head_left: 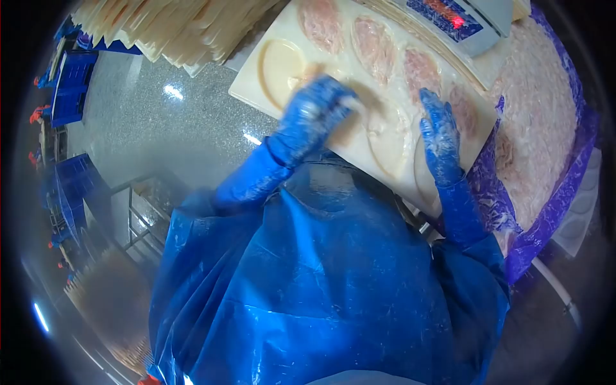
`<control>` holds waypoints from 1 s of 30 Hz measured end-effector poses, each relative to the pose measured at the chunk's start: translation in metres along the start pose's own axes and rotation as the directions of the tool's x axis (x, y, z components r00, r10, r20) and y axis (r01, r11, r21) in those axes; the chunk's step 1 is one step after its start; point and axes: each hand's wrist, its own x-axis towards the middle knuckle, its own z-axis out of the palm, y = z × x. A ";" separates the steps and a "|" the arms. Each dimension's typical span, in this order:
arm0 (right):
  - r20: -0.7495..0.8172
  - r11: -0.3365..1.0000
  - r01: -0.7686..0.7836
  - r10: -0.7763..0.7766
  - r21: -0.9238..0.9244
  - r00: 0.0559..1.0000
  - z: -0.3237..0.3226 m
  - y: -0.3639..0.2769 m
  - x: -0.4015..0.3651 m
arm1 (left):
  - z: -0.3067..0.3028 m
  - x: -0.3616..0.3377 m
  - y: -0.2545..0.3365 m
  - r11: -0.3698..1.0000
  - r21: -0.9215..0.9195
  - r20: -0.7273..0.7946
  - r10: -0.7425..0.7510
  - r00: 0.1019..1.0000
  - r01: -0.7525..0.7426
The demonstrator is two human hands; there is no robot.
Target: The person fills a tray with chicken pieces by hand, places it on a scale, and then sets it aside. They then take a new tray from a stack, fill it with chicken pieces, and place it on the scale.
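Note:
A white moulding tray [250, 86] with oval hollows lies tilted before me. Pale pink minced meat [373, 48] fills the hollows along its far side. My left hand [312, 115], in a smeared blue glove, is curled closed over the tray's near left part, beside a round hollow [280, 67] without meat. A pale strand shows at its fingers; what they grip I cannot tell. Over the right part, my right hand [440, 131] has its fingers stretched out, the tips at the edge of a meat portion [421, 69]. Between the hands, whitish residue coats the near hollows.
A large heap of pale minced meat [539, 109] lies on purple sheeting [552, 224] at the right. Behind the tray stands a device with a lit red display [457, 22]. Stacked pale trays [160, 29] rise at the upper left. Blue bins [72, 86] and people are farther left.

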 end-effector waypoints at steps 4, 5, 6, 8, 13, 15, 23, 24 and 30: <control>-0.217 0.887 -0.154 0.269 0.435 0.938 -0.006 -0.022 -0.008 | -0.038 0.016 -0.008 0.868 0.474 -0.123 0.228 0.966 -0.145; -0.292 0.928 -0.135 0.245 0.348 0.925 -0.012 -0.029 -0.011 | -0.033 0.011 -0.025 0.858 0.497 -0.087 0.197 0.977 -0.129; -0.305 0.928 -0.131 0.245 0.349 0.920 -0.014 -0.030 -0.020 | -0.030 0.008 -0.038 0.845 0.522 -0.048 0.169 0.984 -0.120; -0.282 0.878 -0.194 0.340 0.438 0.897 -0.016 -0.029 -0.042 | -0.036 0.006 -0.038 0.887 0.450 0.053 0.090 0.995 -0.104; -0.396 0.842 -0.264 0.469 0.470 0.790 -0.026 -0.030 -0.071 | -0.076 0.079 0.006 0.925 -0.296 0.173 -0.195 0.965 0.239; -0.464 0.824 -0.247 0.506 0.511 0.727 -0.031 -0.033 -0.091 | -0.085 0.149 0.032 0.950 -0.299 0.002 0.092 0.996 -0.087; -0.424 0.762 -0.612 0.637 0.214 0.644 -0.110 0.050 -0.108 | 0.038 0.196 0.020 0.820 0.271 0.071 0.505 0.860 -0.503; -0.454 0.695 -0.705 0.679 0.142 0.577 -0.118 0.072 -0.109 | 0.064 0.175 0.022 0.913 0.044 0.095 0.400 0.912 -0.405; -0.217 0.790 -0.600 0.612 0.127 0.761 -0.107 0.183 -0.105 | 0.109 0.124 0.041 0.959 -0.009 0.211 0.280 0.937 -0.284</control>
